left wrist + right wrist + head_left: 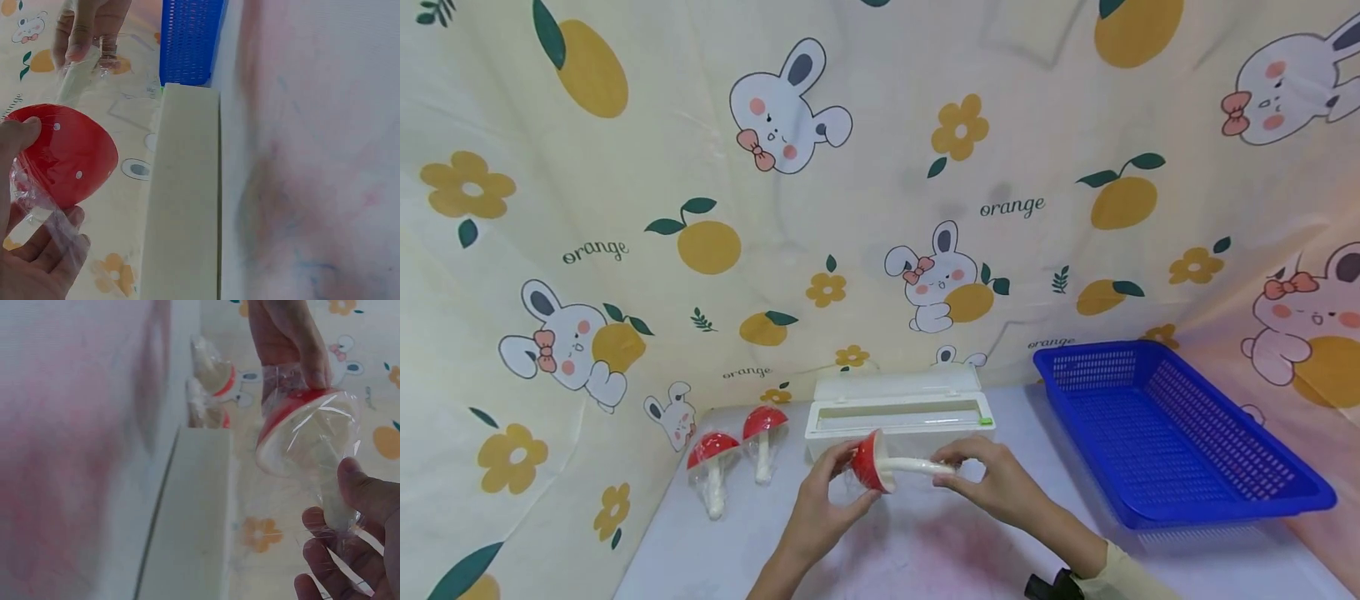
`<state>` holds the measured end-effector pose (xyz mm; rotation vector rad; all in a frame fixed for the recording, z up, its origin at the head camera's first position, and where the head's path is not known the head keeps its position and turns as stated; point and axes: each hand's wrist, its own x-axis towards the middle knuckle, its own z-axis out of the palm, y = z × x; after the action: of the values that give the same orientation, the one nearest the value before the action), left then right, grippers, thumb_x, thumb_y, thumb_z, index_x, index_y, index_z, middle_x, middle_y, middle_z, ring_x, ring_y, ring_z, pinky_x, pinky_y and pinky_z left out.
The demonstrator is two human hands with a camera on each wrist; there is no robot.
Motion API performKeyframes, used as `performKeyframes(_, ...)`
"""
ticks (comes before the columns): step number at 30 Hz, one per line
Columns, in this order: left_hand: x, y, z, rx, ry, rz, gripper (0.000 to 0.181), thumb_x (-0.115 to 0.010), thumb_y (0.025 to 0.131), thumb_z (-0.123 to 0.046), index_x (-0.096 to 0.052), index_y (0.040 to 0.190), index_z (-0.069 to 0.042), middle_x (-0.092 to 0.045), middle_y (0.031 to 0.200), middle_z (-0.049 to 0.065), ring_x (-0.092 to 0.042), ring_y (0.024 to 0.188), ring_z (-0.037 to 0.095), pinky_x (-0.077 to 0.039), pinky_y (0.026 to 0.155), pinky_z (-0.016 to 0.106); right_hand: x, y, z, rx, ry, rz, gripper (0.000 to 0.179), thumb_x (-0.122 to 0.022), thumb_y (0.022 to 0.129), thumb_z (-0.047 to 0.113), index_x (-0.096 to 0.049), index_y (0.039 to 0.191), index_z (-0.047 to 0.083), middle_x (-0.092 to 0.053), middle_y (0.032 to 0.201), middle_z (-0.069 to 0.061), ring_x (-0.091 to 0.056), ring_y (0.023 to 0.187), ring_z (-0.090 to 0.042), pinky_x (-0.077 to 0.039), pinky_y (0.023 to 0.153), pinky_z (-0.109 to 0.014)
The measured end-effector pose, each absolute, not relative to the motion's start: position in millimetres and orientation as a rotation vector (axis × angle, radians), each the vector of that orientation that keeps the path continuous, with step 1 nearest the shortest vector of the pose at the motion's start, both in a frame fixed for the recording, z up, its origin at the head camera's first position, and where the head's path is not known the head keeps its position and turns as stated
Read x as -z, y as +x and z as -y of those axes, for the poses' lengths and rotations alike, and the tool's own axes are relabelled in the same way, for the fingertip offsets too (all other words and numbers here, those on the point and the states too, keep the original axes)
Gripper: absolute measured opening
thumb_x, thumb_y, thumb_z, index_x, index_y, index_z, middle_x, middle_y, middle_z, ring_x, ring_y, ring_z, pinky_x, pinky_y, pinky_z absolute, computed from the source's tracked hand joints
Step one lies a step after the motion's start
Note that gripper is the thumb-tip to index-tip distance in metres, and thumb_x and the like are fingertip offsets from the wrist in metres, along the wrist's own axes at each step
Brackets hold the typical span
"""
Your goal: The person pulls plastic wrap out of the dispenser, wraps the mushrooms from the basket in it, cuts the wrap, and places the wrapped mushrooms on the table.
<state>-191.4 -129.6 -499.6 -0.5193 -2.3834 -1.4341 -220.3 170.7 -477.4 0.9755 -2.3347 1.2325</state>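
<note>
Held sideways above the table is a toy mushroom (917, 465) with a red cap, white dots and a white stem, wrapped in clear film (340, 434). My left hand (827, 500) grips the red cap (69, 153) between thumb and fingers, loose film bunched at its palm. The right hand (992, 483) pinches the end of the stem, its thumb on one side and fingers on the other in the right wrist view. Just behind both hands stands a white film dispenser box (898, 417) with its lid raised and a green slider at its right end.
Two film-wrapped red mushrooms, one nearer (713, 471) and one farther (764, 442), lie at the table's left. A blue perforated basket (1225, 508) stands on the right. Patterned cloth (880, 200) hangs behind and beside the table (940, 550).
</note>
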Motion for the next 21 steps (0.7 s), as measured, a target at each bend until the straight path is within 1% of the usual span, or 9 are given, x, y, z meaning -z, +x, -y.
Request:
performKeyframes(4, 505.0, -193.0, 130.7, 1.414, -0.521, 2.420, 0.075, -0.094, 0.085, -0.032, -0.058, 0.149, -0.022, -0.063, 0.142, -0.016, -0.063, 0.122, 0.011, -0.053, 0.108, 0.041, 488.6, -220.8, -170.8, -1.234, 0.981, 2.344, 0.023, -0.090, 0.088, 0.026, -0.080, 0.108, 0.025, -0.074, 0.097, 0.018, -0.066, 0.089, -0.005, -0.057, 0.079, -0.029)
performKeyframes(9, 509.9, -194.8, 131.0, 1.390, -0.488, 2.489, 0.072, -0.092, 0.087, -0.033, -0.058, 0.148, -0.020, -0.064, 0.142, -0.008, -0.065, 0.107, 0.012, -0.055, 0.096, 0.036, 497.9, -222.2, -170.6, -1.222, 0.998, 2.385, 0.019, -0.087, 0.092, 0.025, -0.079, 0.108, 0.021, -0.072, 0.095, 0.017, -0.066, 0.087, -0.005, -0.057, 0.078, -0.029)
performKeyframes(11, 512.3, -195.9, 130.9, 1.388, -0.471, 2.520, 0.071, -0.090, 0.088, -0.036, -0.057, 0.149, -0.020, -0.064, 0.142, -0.005, -0.065, 0.106, 0.012, -0.055, 0.094, 0.035, 500.2, -222.8, -170.0, -1.223, 1.014, 2.405, 0.018, -0.086, 0.093, 0.023, -0.078, 0.109, 0.020, -0.072, 0.094, 0.016, -0.067, 0.087, -0.004, -0.058, 0.078, -0.031)
performKeyframes(14, 515.3, -198.2, 130.9, 1.382, -0.459, 2.553, 0.069, -0.088, 0.090, -0.038, -0.057, 0.149, -0.020, -0.066, 0.143, -0.004, -0.064, 0.110, 0.013, -0.054, 0.096, 0.035, 504.1, -224.1, -169.2, -1.228, 1.028, 2.442, 0.017, -0.084, 0.094, 0.019, -0.077, 0.110, 0.018, -0.072, 0.092, 0.016, -0.066, 0.086, -0.002, -0.059, 0.078, -0.036)
performKeyframes(17, 518.1, -201.1, 130.3, 1.368, -0.465, 2.561, 0.067, -0.088, 0.091, -0.038, -0.058, 0.148, -0.018, -0.067, 0.143, -0.004, -0.064, 0.112, 0.014, -0.054, 0.099, 0.036, 509.1, -225.4, -168.3, -1.242, 1.038, 2.478, 0.016, -0.082, 0.096, 0.019, -0.075, 0.111, 0.017, -0.071, 0.090, 0.016, -0.064, 0.086, -0.001, -0.058, 0.078, -0.037)
performKeyframes(21, 520.6, -204.3, 128.3, 1.361, -0.470, 2.562, 0.066, -0.088, 0.091, -0.037, -0.060, 0.147, -0.016, -0.068, 0.139, -0.003, -0.065, 0.111, 0.017, -0.055, 0.098, 0.038, 516.6, -227.4, -167.3, -1.281, 1.074, 2.507, 0.018, -0.079, 0.099, 0.019, -0.069, 0.113, 0.016, -0.070, 0.092, 0.013, -0.064, 0.086, -0.002, -0.059, 0.078, -0.035)
